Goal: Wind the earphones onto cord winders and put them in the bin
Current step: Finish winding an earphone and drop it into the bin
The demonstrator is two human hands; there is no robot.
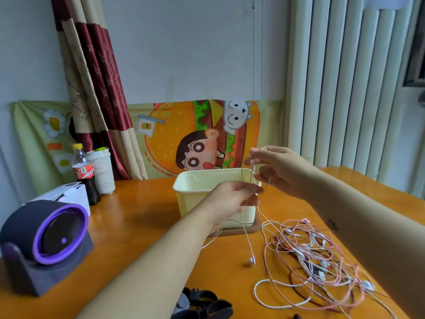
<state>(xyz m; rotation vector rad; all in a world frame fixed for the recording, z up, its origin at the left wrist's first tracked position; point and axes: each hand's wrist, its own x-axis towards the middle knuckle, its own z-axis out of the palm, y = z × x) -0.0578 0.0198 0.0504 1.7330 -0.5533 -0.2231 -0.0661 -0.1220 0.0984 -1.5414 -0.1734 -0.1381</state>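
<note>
Left hand (231, 200) is raised in front of the bin (195, 199), its grip pinching a thin earphone cord (253, 176) at the fingertips. Right hand (279, 170) is just above and to the right, grip closed on the same cord, thumb and forefinger pinching it higher up. The cord runs short and near vertical between the two hands. A small jack plug (268, 182) sticks out under the right palm.

Below the left hand the cord hangs to the table (142, 226); one white earbud (251, 260) lies at its end, apart from the pile. The tangled pile of earphones (317, 261), pink and white cords plus some dark ones, lies on the table right of the bin, under the right forearm. Black cord winders (202, 302) sit at the near table edge, partly cut off; count unclear.

The bin is pale yellow and open-topped, and stands on a brown board (243, 230) mid-table. Its inside is not fully visible.

At the left of the table are a dark device with a purple ring (46, 240), a white box (66, 194), a cola bottle (84, 173) and a paper cup (103, 171). A cartoon cloth (195, 134) hangs on the wall behind, with a red and beige curtain (96, 88) at left and vertical blinds (345, 77) at right.
</note>
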